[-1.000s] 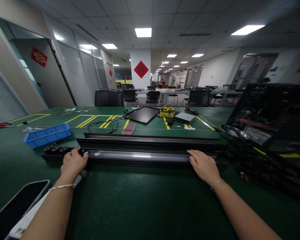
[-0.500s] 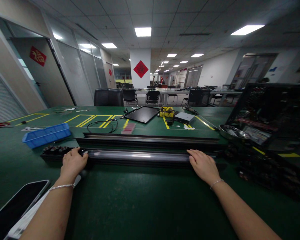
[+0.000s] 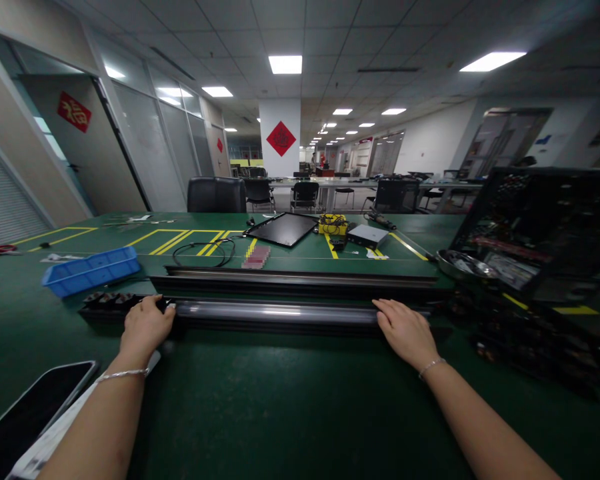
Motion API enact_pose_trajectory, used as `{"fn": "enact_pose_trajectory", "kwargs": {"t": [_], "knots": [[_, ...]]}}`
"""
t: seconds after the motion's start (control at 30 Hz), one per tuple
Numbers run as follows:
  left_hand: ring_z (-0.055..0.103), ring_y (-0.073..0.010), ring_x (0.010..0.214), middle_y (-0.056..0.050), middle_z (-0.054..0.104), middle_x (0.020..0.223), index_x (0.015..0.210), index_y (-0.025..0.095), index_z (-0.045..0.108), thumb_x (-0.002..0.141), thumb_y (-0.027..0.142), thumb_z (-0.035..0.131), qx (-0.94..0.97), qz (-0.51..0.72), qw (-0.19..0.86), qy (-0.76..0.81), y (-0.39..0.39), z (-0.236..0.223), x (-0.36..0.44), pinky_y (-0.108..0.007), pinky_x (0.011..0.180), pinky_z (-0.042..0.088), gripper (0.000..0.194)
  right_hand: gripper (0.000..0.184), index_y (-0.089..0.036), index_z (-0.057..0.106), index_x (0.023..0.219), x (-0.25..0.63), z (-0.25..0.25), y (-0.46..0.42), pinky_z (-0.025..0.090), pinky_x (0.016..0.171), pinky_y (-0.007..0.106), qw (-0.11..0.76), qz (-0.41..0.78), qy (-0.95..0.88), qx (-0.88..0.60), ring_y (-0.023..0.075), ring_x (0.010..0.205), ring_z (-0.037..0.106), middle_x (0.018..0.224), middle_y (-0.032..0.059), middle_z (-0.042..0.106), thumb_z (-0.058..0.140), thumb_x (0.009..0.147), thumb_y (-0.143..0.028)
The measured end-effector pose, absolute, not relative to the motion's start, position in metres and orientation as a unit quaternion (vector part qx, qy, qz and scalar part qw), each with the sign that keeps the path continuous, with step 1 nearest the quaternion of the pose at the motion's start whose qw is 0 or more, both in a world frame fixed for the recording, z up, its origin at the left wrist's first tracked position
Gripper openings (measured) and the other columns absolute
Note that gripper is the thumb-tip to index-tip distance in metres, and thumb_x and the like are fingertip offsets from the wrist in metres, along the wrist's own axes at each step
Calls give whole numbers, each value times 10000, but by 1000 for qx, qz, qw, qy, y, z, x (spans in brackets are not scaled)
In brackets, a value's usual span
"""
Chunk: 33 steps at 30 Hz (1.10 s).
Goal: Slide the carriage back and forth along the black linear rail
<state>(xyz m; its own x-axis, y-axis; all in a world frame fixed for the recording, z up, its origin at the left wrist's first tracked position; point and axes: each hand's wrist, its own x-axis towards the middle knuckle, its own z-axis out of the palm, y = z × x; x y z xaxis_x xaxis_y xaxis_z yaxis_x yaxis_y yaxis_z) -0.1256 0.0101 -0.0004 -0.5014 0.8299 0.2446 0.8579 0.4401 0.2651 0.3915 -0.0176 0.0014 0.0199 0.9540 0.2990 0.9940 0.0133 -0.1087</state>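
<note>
A long black unit with a shiny dark roller [image 3: 280, 312] along it lies crosswise on the green table in front of me. Close to its left end, my left hand [image 3: 147, 325] grips it, fingers curled over the top. Near the right end my right hand [image 3: 407, 331] has its fingers over the roller and its thumb at the front side. Several dark blocks [image 3: 111, 300] sit at the unit's far left end, beyond my left hand. Just behind lies a second long black piece [image 3: 300, 280], parallel to the first and untouched. The undersides of both hands' fingers are hidden.
A blue bin [image 3: 91, 270] stands at left; a phone [image 3: 35, 413] lies near my left forearm. Farther back are a black flat panel [image 3: 283, 229], a yellow box [image 3: 333, 224] and a grey box [image 3: 368, 236]. At right are a metal bowl [image 3: 463, 265] and an open dark case [image 3: 540, 227].
</note>
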Motion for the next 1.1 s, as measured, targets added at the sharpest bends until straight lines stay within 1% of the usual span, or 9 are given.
{"fn": "enact_pose_trajectory", "kwargs": {"t": [0.1, 0.23, 0.33, 0.53, 0.73, 0.9, 0.97, 1.1], "knots": [[435, -325, 1204, -235, 524, 1210, 1215, 78, 456, 847, 417, 359, -501, -181, 39, -845, 10, 1, -124, -441, 1002, 353, 509, 445, -257, 558, 1228, 390, 2, -18, 352, 966, 409, 147, -75, -699, -695, 206, 1206, 453, 1280, 24, 555, 287, 887, -348], [452, -332, 1186, -222, 539, 1195, 1203, 110, 462, 840, 416, 373, -504, -184, 35, -843, 10, 1, -125, -468, 966, 383, 484, 450, -246, 563, 1223, 389, 3, -20, 355, 964, 402, 147, -81, -699, -695, 208, 1205, 455, 1275, 25, 560, 278, 890, -346], [459, -336, 1173, -225, 544, 1174, 1203, 117, 463, 833, 424, 384, -505, -185, 35, -843, 9, 1, -125, -467, 952, 394, 487, 453, -256, 559, 1227, 390, 3, -19, 357, 961, 410, 146, -78, -701, -693, 209, 1206, 452, 1280, 24, 556, 273, 890, -353], [461, -349, 1161, -219, 533, 1167, 1206, 130, 456, 827, 415, 378, -494, -181, 20, -850, 7, 4, -122, -475, 921, 405, 481, 451, -262, 551, 1235, 393, 1, -18, 353, 966, 408, 146, -74, -698, -697, 205, 1215, 442, 1281, 19, 555, 278, 889, -359], [469, -351, 1157, -216, 521, 1159, 1178, 149, 471, 825, 380, 376, -500, -190, 0, -845, 6, 7, -120, -465, 908, 413, 432, 456, -263, 549, 1238, 392, 2, -18, 343, 970, 409, 149, -64, -700, -696, 206, 1211, 444, 1286, 23, 551, 272, 888, -359], [469, -339, 1164, -180, 526, 1135, 1197, 183, 467, 826, 371, 372, -491, -197, -8, -848, 4, 9, -116, -463, 905, 419, 427, 449, -264, 552, 1233, 391, 3, -18, 344, 968, 408, 151, -70, -701, -694, 210, 1211, 445, 1286, 25, 551, 284, 883, -347], [460, -332, 1176, -177, 530, 1131, 1210, 170, 461, 834, 357, 358, -488, -198, -5, -850, 4, 10, -113, -452, 929, 404, 433, 450, -259, 557, 1228, 391, 3, -18, 347, 964, 406, 151, -70, -701, -693, 210, 1209, 448, 1283, 28, 554, 281, 885, -351], [458, -323, 1180, -214, 526, 1167, 1207, 95, 450, 833, 299, 348, -493, -199, -6, -847, 6, 10, -109, -418, 952, 384, 437, 449, -252, 561, 1221, 391, 1, -18, 348, 962, 405, 150, -72, -700, -694, 207, 1204, 453, 1280, 28, 556, 279, 886, -351]]}}
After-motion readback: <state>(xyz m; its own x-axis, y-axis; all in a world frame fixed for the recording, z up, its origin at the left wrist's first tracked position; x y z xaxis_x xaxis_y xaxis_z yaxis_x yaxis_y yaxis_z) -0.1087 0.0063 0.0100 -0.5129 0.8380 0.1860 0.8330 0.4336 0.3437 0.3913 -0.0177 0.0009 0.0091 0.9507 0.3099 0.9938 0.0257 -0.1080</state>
